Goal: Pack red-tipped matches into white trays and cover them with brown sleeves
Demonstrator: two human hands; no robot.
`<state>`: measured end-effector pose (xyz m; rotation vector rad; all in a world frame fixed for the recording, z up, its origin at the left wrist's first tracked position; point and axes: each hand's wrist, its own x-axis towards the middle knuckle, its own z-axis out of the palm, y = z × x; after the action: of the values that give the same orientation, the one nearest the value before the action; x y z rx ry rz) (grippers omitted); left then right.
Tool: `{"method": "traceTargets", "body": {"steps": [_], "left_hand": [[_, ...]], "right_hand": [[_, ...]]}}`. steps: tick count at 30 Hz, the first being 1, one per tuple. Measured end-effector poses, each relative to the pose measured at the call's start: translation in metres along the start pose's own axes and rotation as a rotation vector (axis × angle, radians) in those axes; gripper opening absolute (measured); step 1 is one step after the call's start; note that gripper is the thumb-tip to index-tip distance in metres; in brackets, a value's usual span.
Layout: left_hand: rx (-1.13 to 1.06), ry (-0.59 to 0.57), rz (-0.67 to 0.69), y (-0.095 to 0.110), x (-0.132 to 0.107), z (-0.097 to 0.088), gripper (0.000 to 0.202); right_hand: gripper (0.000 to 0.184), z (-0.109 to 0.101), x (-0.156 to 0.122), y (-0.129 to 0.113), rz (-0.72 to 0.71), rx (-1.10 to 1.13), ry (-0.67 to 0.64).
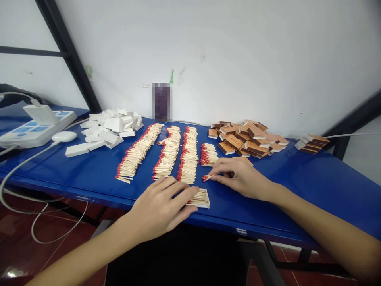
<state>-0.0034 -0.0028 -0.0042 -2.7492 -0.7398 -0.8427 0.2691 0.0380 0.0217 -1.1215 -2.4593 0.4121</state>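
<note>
My left hand [166, 204] is closed around a small white matchbox tray [207, 201] near the table's front edge. Wooden matches [199, 195] lie inside that tray, partly hidden under my fingers. To its right and a little farther back, my right hand [238, 176] pinches a few red-headed matches [208, 177], heads pointing left. Just beyond it lies a short row of matches [209, 154]. Three longer rows stretch away to the left: a near one [189, 155], a middle one [168, 153] and a far-left one [139, 151].
White empty trays [113, 125] are heaped at the back left. Brown matchbox sleeves [250, 137] pile up at the back right, with a few boxes [314, 143] farther right. A power strip [38, 127] with white cables sits at the left. The blue table [297, 190] meets a white wall.
</note>
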Motion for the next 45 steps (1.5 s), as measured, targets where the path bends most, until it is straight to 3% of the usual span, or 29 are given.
{"method": "traceTargets", "body": {"steps": [34,45], "left_hand": [[-0.013,-0.020,0.003,0.000,-0.001,0.000,0.022],[-0.001,-0.014,-0.005,0.001,0.000,0.000,0.030]], "right_hand": [[0.014,0.011,0.001,-0.001,0.106,-0.014,0.165],[0.013,0.011,0.002,-0.001,0.178,0.116,0.232]]}}
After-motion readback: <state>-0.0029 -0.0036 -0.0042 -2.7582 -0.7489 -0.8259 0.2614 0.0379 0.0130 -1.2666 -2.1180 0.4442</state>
